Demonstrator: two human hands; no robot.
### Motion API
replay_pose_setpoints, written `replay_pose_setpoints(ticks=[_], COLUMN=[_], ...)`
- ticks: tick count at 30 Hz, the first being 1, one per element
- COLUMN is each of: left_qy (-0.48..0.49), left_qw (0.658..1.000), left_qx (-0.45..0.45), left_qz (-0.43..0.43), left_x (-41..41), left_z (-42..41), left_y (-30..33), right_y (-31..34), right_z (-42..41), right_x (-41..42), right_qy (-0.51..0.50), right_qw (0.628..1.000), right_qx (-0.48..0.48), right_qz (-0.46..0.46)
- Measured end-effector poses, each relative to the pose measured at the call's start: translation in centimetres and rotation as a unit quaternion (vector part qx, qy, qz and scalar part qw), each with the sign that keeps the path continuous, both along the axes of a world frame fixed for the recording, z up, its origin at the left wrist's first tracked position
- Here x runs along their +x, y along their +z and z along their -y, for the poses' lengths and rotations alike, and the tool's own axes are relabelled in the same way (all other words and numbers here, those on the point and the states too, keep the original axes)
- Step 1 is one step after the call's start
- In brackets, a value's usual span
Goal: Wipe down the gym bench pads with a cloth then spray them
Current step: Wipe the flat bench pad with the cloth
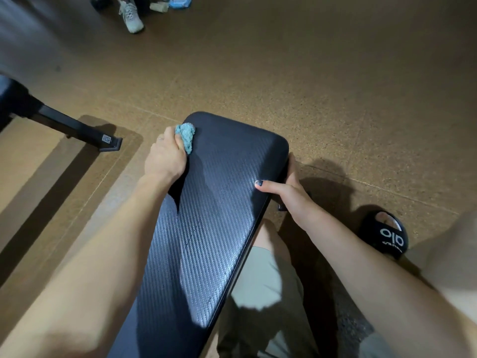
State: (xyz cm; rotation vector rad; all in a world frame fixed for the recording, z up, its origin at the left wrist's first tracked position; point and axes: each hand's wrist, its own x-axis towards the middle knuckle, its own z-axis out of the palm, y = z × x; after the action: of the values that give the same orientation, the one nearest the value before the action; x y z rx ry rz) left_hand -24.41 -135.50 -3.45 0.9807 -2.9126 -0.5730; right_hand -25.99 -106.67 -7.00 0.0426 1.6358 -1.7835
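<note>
A long black textured bench pad [214, 202] runs from the bottom of the view up to its rounded far end. My left hand [165, 156] grips a bunched teal cloth [186, 136] and holds it against the pad's far left corner. My right hand [289, 192] grips the pad's right edge, thumb lying on top and fingers curled under the side. A darker damp-looking patch shows on the pad just right of the cloth.
A black metal frame leg [77, 127] lies on the brown cork-like floor [335, 86] to the left. My knee in pale shorts [265, 275] and a foot in a black slide sandal [387, 236] are to the right. Another person's pale sneaker [130, 15] and blue items [180, 2] lie far back.
</note>
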Motion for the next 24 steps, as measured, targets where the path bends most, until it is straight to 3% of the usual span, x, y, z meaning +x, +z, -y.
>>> replay_pose_setpoints(ticks=[8,13,19,24], left_qy=[0.027,0.012,-0.072,-0.236], left_qw=[0.999,0.996,0.988,0.961], left_qx=[-0.032,-0.083,-0.135,-0.125], left_qz=[-0.005,0.02,-0.007,-0.068], left_x=[8.0,6.2,-0.1,0.6], left_z=[0.3,-0.5,-3.3,-9.3], left_y=[-0.3,0.4,-0.7,-0.9], right_y=[0.4,-0.2,-0.2,-0.1], right_z=[0.4,-0.1,-0.4,-0.5], right_x=[-0.4,-0.8,-1.0,-1.0], right_qy=[0.003,0.031,0.037,0.035], right_qw=[1.0,0.999,0.999,0.998], right_qx=[-0.003,-0.005,-0.001,0.008], right_qz=[-0.004,-0.016,-0.04,-0.05])
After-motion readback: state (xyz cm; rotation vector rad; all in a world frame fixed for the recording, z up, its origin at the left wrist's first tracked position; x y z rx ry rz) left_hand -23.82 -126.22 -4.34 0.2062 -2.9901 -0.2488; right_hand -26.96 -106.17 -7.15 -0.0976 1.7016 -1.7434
